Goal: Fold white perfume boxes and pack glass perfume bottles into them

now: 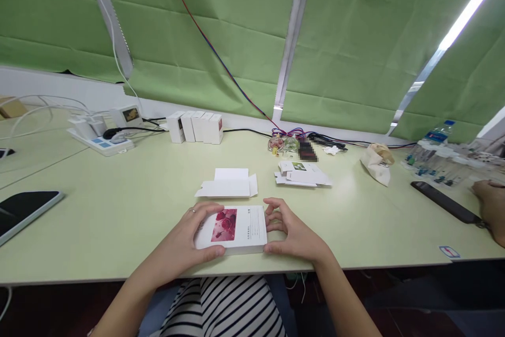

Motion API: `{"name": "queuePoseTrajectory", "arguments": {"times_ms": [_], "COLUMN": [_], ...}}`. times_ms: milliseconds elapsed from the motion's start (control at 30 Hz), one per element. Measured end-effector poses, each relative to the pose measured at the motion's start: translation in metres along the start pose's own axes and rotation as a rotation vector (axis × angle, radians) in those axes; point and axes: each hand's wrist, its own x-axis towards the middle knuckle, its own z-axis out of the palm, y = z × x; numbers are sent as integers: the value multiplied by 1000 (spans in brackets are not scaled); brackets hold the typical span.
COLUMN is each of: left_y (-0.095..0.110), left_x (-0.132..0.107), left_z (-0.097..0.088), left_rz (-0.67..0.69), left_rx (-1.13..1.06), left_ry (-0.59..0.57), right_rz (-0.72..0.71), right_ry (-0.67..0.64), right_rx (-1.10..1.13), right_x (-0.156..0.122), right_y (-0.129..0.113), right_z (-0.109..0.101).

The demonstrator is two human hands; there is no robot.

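A white cardboard box [252, 229] with a picture of red roses lies near the front edge of the table. My left hand [201, 234] is closed around its left end, thumb along the near side and fingers over the far side. At the right end, my right hand [286, 229] has its thumb on the near corner and its curled fingers against the end of the box. Just behind lies an unfolded white carton [229, 187], its flaps spread. Flattened white packaging with a green picture [302, 174] rests to the right of it.
White boxes [195, 126] stand in a row at the back, beside a power strip [106, 142]. A phone [27, 211] lies at left. Rightward are tangled cables [292, 134], a cloth bag [376, 161], a dark case [445, 203], clear containers [437, 161] and another person's hand [491, 203].
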Motion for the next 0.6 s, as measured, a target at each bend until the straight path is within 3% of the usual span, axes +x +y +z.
{"name": "queuePoseTrajectory", "arguments": {"times_ms": [167,367,500,600], "left_y": [1,0,-2,-2], "left_x": [1,0,-2,-4], "left_z": [-1,0,0,-1], "left_rz": [0,24,70,63], "left_rx": [-20,-25,-80,-159], "left_ry": [13,1,-22,3], "right_rz": [-46,-19,4,31], "right_ry": [-48,-24,-52,-58], "right_rx": [2,-215,-351,-426], "right_x": [0,-1,1,-6], "right_y": [0,-4,-17,-32], "right_z": [-3,1,9,-1]}}
